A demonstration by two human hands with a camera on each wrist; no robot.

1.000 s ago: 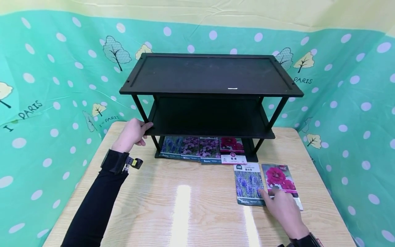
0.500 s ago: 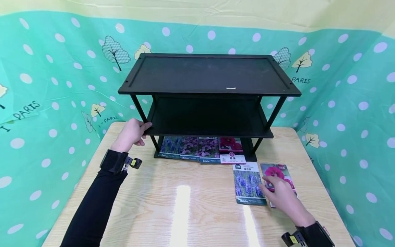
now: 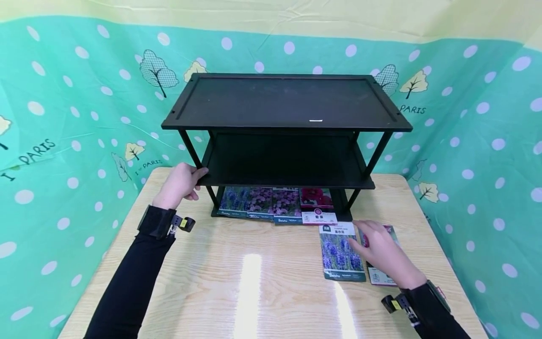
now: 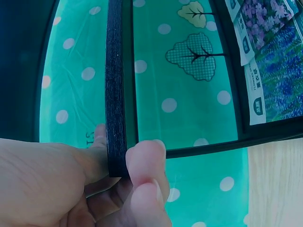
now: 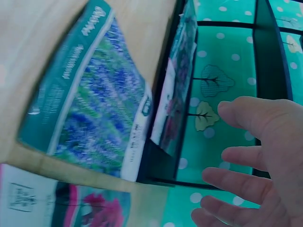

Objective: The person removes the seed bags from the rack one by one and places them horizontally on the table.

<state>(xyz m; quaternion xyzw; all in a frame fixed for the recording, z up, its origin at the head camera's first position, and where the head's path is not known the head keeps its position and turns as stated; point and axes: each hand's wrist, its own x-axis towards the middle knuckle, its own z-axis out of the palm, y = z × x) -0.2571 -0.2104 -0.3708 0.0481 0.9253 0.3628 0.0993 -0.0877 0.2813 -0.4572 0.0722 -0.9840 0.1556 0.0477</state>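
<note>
At the left front of the black three-tier shelf rack [image 3: 288, 103], my left hand [image 3: 179, 182] grips the corner of the middle board, with thumb on top and fingers below; the left wrist view shows them around its edge. My right hand [image 3: 383, 249] is over two seed packets at the table's right, its fingers spread and holding nothing. One is a blue-flowered lavender packet [image 3: 342, 254] lying in front of the rack. The other, a magenta-flowered packet [image 3: 381, 277], is partly hidden under the hand in the head view.
Several flower seed packets [image 3: 261, 205] lie side by side on the bottom tier, a red-flowered packet [image 3: 318, 207] at their right end. A wooden table [image 3: 203, 273] carries the rack. Green dotted cloth [image 3: 474, 141] surrounds it at the back and sides.
My right hand has lifted off the packets and moved forward toward the rack's right front, its fingers spreading. My left hand keeps its grip on the middle board.
</note>
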